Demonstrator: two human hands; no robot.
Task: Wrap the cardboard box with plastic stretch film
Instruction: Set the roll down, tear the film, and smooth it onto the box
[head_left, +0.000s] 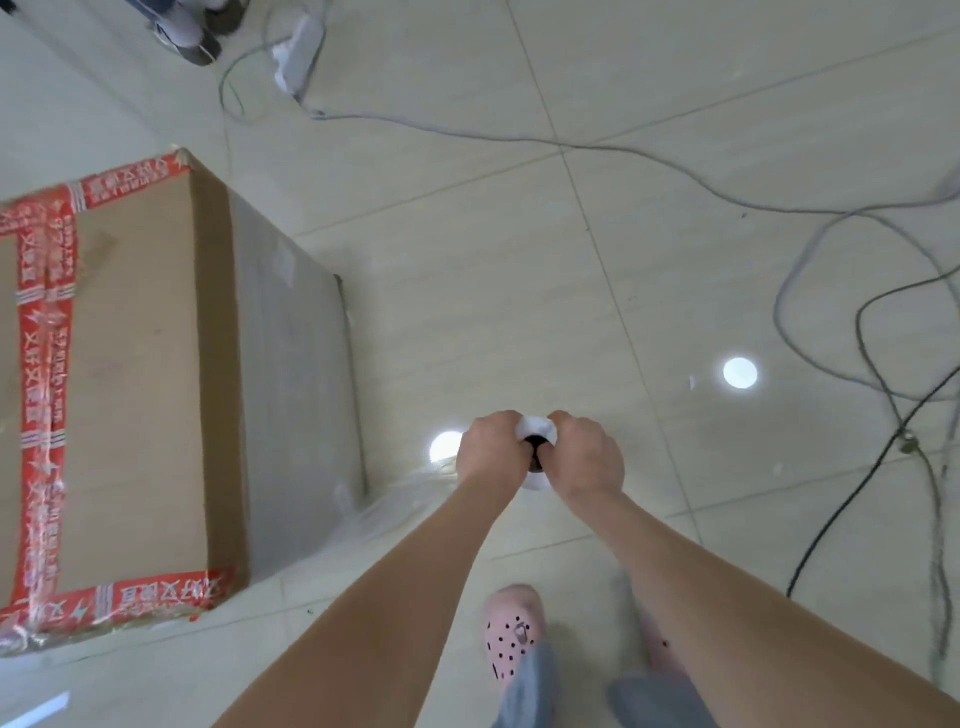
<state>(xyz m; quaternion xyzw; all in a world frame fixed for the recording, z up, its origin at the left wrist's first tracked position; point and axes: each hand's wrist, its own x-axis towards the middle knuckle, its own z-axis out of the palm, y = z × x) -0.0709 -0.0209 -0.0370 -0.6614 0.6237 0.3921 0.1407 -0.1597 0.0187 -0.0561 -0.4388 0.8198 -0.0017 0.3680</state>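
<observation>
The cardboard box (140, 374) stands on the tiled floor (519, 260) at far L of my view. It's big and sealed w/ red printed tape (47, 312) along its top edges. The side face toward me shows a greyish sheen of stretch film (296, 364) below a bare brown band near the top. So I judge wrapping is under way, w/ the upper part not yet covered. From the box's near bottom corner a translucent web of film (400, 499) runs across to the roll of stretch film (537, 427). The web is crinkled and gathered, prob. under some tension.

That roll hangs low over the floor, seen end-on: white, w/ a dark core hole in the middle. L hand (491, 449) clasps its upper end from the left, R hand (587, 457) from the right. Both have knuckles up and fingers curled round it; the fingertips are hidden.

Handling, my read: the film is thin, soft and clingy. It would tear if snagged on a box corner and rope up if pulled too hard. The roll looks stiff and fairly light, best held at the ends/core so it can spin and pay out. The box looks rigid and likely heavy enough not to slide under the pull, but I can't confirm wt. from here. No need to lift it; walk round it.

Below the hands is a pink clog (511, 634). To the R, loose cables (857, 322) lie on the floor, a trip risk esp. when circling.
</observation>
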